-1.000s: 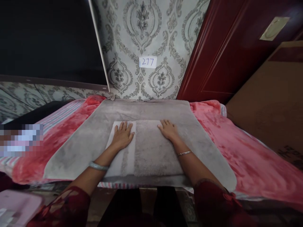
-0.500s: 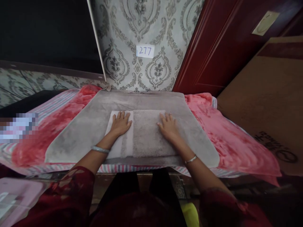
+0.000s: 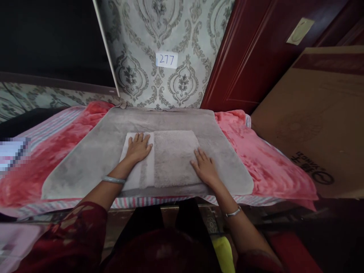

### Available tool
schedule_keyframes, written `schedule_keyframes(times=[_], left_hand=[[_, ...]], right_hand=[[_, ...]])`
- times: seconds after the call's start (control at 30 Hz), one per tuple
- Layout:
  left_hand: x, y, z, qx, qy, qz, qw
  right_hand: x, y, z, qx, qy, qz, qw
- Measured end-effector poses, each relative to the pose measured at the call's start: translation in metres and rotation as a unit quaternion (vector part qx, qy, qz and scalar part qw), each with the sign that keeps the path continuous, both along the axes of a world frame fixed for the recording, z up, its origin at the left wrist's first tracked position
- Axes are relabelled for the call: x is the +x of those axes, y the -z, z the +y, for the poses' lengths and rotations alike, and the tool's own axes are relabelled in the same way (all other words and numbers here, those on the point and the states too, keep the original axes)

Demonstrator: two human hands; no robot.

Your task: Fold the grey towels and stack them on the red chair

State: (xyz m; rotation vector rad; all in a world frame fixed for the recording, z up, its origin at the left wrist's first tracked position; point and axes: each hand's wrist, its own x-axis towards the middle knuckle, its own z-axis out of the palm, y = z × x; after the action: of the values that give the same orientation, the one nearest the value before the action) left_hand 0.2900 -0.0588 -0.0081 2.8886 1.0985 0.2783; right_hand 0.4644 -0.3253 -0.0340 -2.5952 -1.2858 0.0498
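A folded grey-beige towel [image 3: 173, 159] with a pale band along its left side lies flat on a larger grey plush cloth [image 3: 93, 151]. My left hand [image 3: 139, 147] rests on the pale band near the far left corner, fingers spread. Along the towel's right edge lies my right hand [image 3: 205, 167], palm down with its fingers apart. Neither hand grips anything; parts of the towel under the palms are hidden.
Under the grey cloth spread a pink-red blanket [image 3: 261, 155] and a striped sheet [image 3: 176, 201]. A dark screen [image 3: 54, 41] stands at the left back. On the right leans a cardboard box [image 3: 313, 106]. A paper marked 277 [image 3: 167, 60] hangs on the wall.
My right hand has slid toward me along the towel's right edge, away from the far corner. My left hand stays on the pale band. The view has shifted slightly right.
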Motion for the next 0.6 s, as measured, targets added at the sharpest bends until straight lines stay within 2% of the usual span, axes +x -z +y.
schedule_keyframes(times=[0.07,0.2,0.3,0.4,0.5,0.6], left_hand=[[0.0,-0.001,-0.001,-0.002,0.002,-0.003,1.0],[-0.003,-0.004,-0.007,-0.006,-0.009,-0.025,1.0],[-0.007,-0.007,-0.008,-0.014,-0.074,-0.058,0.995],[-0.016,-0.01,0.0,-0.088,-0.143,-0.092,0.981],[-0.033,-0.012,0.012,-0.193,-0.157,-0.183,0.951],[-0.055,-0.011,0.015,-0.301,-0.148,-0.331,0.882]], right_hand=[[0.01,0.009,-0.011,0.02,0.018,0.014,1.0],[0.019,0.03,-0.019,0.084,0.009,0.009,0.996],[0.024,0.043,-0.02,0.149,-0.005,0.007,0.989],[0.03,0.053,-0.022,0.202,-0.024,0.008,0.979],[0.035,0.059,-0.024,0.222,-0.03,0.014,0.975],[0.038,0.063,-0.024,0.229,-0.031,0.019,0.973]])
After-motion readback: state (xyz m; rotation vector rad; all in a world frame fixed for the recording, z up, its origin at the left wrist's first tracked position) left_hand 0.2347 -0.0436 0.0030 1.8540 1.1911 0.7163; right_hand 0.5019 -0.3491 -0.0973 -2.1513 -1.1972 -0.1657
